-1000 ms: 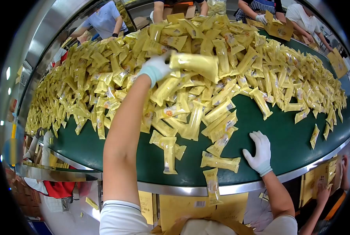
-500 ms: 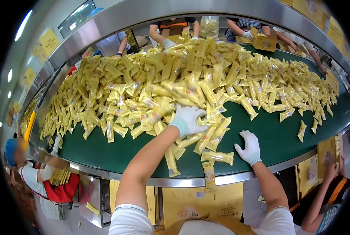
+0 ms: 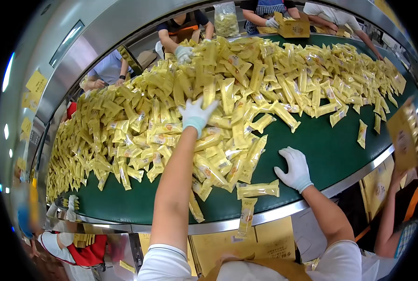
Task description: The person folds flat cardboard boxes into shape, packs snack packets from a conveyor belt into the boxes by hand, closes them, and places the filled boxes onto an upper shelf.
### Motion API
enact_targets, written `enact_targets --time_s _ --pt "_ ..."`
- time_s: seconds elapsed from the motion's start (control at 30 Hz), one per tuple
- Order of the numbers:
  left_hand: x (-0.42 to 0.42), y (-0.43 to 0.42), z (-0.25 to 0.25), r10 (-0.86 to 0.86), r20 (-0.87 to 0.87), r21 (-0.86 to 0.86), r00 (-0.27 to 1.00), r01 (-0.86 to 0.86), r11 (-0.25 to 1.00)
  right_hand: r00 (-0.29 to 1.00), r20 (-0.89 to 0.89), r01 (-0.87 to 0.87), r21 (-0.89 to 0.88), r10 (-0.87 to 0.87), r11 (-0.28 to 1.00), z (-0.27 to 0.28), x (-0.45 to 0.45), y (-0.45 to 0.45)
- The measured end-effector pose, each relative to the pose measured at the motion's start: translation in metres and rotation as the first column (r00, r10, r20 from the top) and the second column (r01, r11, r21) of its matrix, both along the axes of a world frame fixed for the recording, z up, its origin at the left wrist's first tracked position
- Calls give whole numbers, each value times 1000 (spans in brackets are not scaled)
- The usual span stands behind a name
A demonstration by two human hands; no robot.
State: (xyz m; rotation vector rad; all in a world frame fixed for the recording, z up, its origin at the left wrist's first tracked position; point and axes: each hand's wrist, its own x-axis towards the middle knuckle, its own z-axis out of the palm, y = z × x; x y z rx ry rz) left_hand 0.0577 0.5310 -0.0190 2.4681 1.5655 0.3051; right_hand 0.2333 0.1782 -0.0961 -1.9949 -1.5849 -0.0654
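Note:
My left hand (image 3: 197, 116), in a white glove, reaches into a heap of yellow wrapped snack packets (image 3: 162, 140). Its fingers are spread over the packets and hold none. Away to the right, my right hand (image 3: 294, 169), also gloved, rests on the green conveyor belt (image 3: 312, 140) with fingers apart and slightly bent. Just left of it lies a single packet (image 3: 258, 189). Below that, another packet (image 3: 247, 216) sticks out over the metal edge (image 3: 199, 228) of the belt.
Across the belt, one co-worker's gloved hand (image 3: 184, 54) touches the heap; another person stands by an open carton (image 3: 293, 25). At right, someone holds a carton (image 3: 404, 136). A person in a red apron (image 3: 89, 253) is at lower left. Flat cartons (image 3: 246, 243) stand below the edge.
My left hand has moved farther into the heap, its fingers now more spread. Packets near it have shifted. My right hand stays on the belt. The carton at right has been raised.

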Motion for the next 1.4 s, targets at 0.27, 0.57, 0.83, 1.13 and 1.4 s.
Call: enact_targets --time_s 0.27,0.57,0.83,1.13,1.4 --pt "-12 -83 8 -331 -123 17 936 335 942 1000 4 28 0 -28 1000 -4 -4 1" --pt "-56 -202 40 -574 -63 184 817 574 798 926 -270 310 139 -265 940 -31 4 -12" --pt "-163 -329 -36 -770 -137 89 623 782 617 903 -424 174 207 -72 963 -28 -87 -47" --pt "-184 -246 -65 -609 -231 191 759 649 736 989 -45 129 -210 -141 969 -31 -165 11" --pt "-283 -341 -34 -302 426 308 853 178 935 932 -344 156 91 -116 984 0 -137 -132"
